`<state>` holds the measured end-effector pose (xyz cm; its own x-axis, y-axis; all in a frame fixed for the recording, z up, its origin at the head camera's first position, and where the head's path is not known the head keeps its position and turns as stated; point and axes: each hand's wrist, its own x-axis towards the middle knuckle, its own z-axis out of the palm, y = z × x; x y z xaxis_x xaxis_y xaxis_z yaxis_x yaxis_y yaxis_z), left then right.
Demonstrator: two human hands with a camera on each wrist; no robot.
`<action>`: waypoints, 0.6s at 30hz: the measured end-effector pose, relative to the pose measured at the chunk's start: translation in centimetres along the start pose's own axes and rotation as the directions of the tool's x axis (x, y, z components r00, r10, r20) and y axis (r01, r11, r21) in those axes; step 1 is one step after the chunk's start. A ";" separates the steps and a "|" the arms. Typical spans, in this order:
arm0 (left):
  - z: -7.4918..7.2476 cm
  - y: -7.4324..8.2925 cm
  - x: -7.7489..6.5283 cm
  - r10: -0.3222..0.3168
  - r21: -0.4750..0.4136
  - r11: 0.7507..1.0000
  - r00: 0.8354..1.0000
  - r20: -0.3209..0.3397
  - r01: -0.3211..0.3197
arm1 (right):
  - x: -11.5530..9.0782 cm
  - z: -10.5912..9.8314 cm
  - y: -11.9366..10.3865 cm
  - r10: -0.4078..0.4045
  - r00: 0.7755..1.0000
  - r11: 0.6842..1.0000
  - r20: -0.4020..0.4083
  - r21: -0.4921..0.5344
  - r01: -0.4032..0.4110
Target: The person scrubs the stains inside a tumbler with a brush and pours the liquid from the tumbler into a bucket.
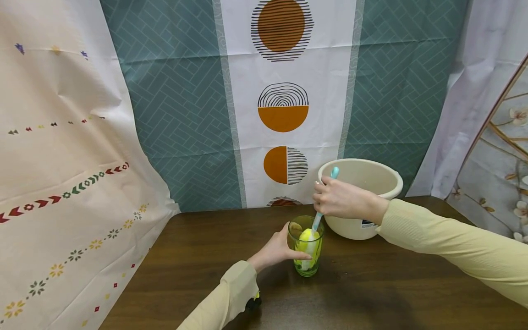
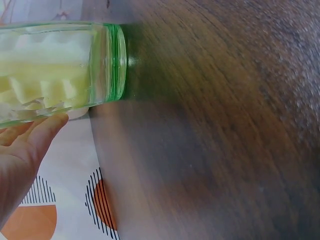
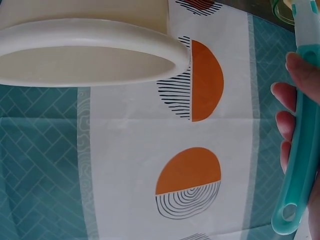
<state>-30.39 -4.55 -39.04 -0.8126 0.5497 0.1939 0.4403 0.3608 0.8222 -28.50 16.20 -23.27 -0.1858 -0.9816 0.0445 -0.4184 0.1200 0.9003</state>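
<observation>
A green-tinted drinking glass [image 1: 306,270] stands upright on the table in the head view. My left hand [image 1: 277,251] holds it from the left, thumb across the front and fingers behind. Inside the glass is the yellow and white sponge head [image 1: 307,236] of a bottle brush. My right hand [image 1: 342,198] grips the brush's teal handle [image 3: 302,145] above the rim, the handle slanting up to the right. In the left wrist view the glass [image 2: 60,70] lies sideways across the picture, with left-hand fingers [image 2: 47,130] against its side.
A large cream bucket [image 1: 387,176] stands just behind and right of the glass, under my right forearm. Brown wooden table [image 1: 198,256] runs to a patterned curtain [image 1: 177,114] at the back. A pale embroidered cloth [image 1: 62,183] hangs along the left side.
</observation>
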 end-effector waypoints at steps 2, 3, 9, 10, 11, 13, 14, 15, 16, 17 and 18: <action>0.0 0.0 0.0 0.002 0.001 1.000 1.000 -0.001 -0.002 | 0.0 0.0 0.0 -0.003 1.000 1.000 0.000 0.004 0.003; 0.0 0.0 0.0 0.002 0.003 1.000 1.000 -0.001 -0.002 | -0.1 0.0 0.0 -0.006 1.000 1.000 0.002 0.006 0.006; 0.0 0.0 0.0 -0.003 0.003 1.000 1.000 0.000 0.003 | -0.1 -0.1 0.1 -0.030 0.999 0.999 0.020 0.018 0.030; 0.0 0.0 0.0 -0.003 0.002 1.000 1.000 0.000 0.003 | -0.2 -0.1 0.2 -0.035 0.999 0.999 0.021 0.019 0.034; 0.0 -0.1 0.0 -0.004 0.003 1.000 1.000 0.000 0.004 | -0.2 -0.1 0.2 -0.038 0.999 0.999 0.021 0.020 0.038; 0.0 -0.1 0.0 -0.004 0.004 1.000 1.000 0.001 0.004 | -0.2 -0.1 0.2 -0.045 0.999 0.999 0.018 0.021 0.045; 0.0 -0.1 0.0 -0.005 0.005 1.000 1.000 0.002 0.005 | -0.2 -0.1 0.2 -0.048 0.999 0.999 0.013 0.022 0.048; 0.0 -0.1 0.0 -0.006 0.005 1.000 1.000 0.003 0.006 | -0.3 -0.1 0.2 -0.051 0.999 0.998 0.008 0.023 0.051; 0.0 -0.1 0.0 -0.005 0.007 1.000 1.000 0.003 0.005 | -0.3 -0.1 0.1 -0.052 0.999 0.998 0.002 0.024 0.052; 0.0 -0.1 0.0 -0.007 0.009 1.000 1.000 0.003 0.007 | -0.4 -0.2 0.1 -0.052 0.999 0.998 -0.002 0.024 0.053; -0.1 -0.1 0.0 -0.010 0.008 1.000 1.000 0.004 0.010 | -0.4 -0.2 0.1 -0.054 0.999 0.998 -0.005 0.024 0.054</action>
<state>-30.46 -4.61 -39.09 -0.8154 0.5489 0.1842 0.4358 0.3724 0.8194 -28.30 16.60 -23.11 -0.1588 -0.9873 -0.0024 -0.4490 0.0701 0.8908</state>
